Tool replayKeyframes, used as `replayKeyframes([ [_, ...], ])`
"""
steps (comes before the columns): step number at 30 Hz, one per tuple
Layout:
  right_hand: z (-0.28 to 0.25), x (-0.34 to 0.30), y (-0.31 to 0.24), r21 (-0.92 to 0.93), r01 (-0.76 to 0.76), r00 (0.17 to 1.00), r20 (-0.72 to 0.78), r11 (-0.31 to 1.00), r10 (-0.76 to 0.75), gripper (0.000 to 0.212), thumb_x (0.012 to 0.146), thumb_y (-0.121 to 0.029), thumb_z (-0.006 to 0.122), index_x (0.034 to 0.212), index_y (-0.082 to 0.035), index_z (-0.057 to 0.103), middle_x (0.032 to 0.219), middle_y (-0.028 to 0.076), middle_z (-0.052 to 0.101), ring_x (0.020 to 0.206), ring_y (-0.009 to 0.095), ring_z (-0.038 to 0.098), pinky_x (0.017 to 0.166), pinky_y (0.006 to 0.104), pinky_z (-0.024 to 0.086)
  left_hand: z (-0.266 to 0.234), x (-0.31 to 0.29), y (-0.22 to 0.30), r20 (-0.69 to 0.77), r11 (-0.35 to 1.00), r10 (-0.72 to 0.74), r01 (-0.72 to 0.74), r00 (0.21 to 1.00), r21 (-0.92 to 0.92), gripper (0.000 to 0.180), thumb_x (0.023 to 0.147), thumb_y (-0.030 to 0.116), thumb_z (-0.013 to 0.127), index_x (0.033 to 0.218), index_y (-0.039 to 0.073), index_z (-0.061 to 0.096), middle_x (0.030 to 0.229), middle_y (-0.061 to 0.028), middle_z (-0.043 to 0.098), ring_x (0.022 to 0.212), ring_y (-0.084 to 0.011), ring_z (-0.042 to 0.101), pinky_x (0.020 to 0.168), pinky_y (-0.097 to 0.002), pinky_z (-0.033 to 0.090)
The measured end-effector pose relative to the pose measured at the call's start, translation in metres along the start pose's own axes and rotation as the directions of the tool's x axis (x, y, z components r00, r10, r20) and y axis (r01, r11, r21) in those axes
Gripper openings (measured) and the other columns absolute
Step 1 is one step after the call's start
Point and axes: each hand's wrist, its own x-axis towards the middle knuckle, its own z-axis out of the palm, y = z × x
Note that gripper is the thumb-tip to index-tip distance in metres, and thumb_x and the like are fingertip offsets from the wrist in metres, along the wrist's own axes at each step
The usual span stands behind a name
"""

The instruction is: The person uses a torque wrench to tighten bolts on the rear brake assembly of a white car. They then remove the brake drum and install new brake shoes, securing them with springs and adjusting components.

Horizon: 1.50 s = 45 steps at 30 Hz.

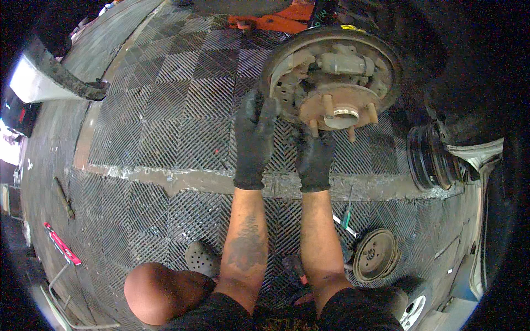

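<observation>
Left fingers: pointing up in a black glove, at the left edge of the round brake assembly; whether they grip it, I cannot tell.
Right fingers: raised under the hub's lower edge, close by a wheel stud; the tips are partly hidden, so their hold cannot be told either.
Brake assembly: upper right of centre in the frame, rusty and brown, with a pale cylinder part near its top.
Hub: lower part of the assembly, studs standing out around a bright-rimmed centre bore.
Jack: what seems to be an orange one, at the top of the frame, cut off by the edge.
Lower right: a round brown drum on the floor, beside a wrench and a green-handled screwdriver.
Right: a black wheel rim standing on edge.
Lower left: a red package.
</observation>
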Motion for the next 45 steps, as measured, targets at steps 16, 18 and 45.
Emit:
replayKeyframes([
  [16, -0.005, 0.003, -0.024, 0.409, -0.418, 0.903, 0.09, 0.811, 0.42, 0.03, 0.106, -0.026, 0.059, 0.099, 0.002, 0.068, 0.073, 0.006, 0.067, 0.055, 0.014, 0.06, 0.05, 0.03, 0.05, -0.016, 0.014, 0.013, 0.108, 0.991, -0.127, 0.121, 0.986, 0.062, 0.055, 0.1, 0.031, 0.063, 0.143, -0.003, 0.053, 0.133, -0.0177, 0.063, 0.121, -0.028, 0.06, 0.105, -0.0387, 0.047],
  [18, -0.001, 0.003, -0.027, 0.48, -0.428, 0.891, 0.082, 0.766, 0.447, 0.03, 0.105, -0.026, 0.059, 0.097, 0.001, 0.067, 0.072, 0.006, 0.066, 0.054, 0.014, 0.059, 0.049, 0.0299, 0.049, -0.018, 0.021, 0.014, 0.13, 0.987, -0.156, 0.159, 0.979, -0.012, 0.054, 0.098, 0.028, 0.067, 0.141, -0.001, 0.054, 0.129, -0.0127, 0.065, 0.113, -0.0213, 0.061, 0.1, -0.035, 0.049],
  [45, 0.025, -0.004, -0.019, 0.274, -0.402, 0.913, 0.049, 0.874, 0.404, 0.028, 0.105, -0.03, 0.056, 0.108, -0.004, 0.067, 0.098, 0.012, 0.067, 0.093, 0.027, 0.06, 0.081, 0.0414, 0.049, -0.043, 0.031, -0.057, 0.197, 0.888, -0.235, 0.292, 0.952, -0.354, 0.044, 0.099, 0.019, 0.066, 0.14, 0.004, 0.058, 0.132, -0.0092, 0.065, 0.116, -0.0232, 0.06, 0.099, -0.0401, 0.05],
])
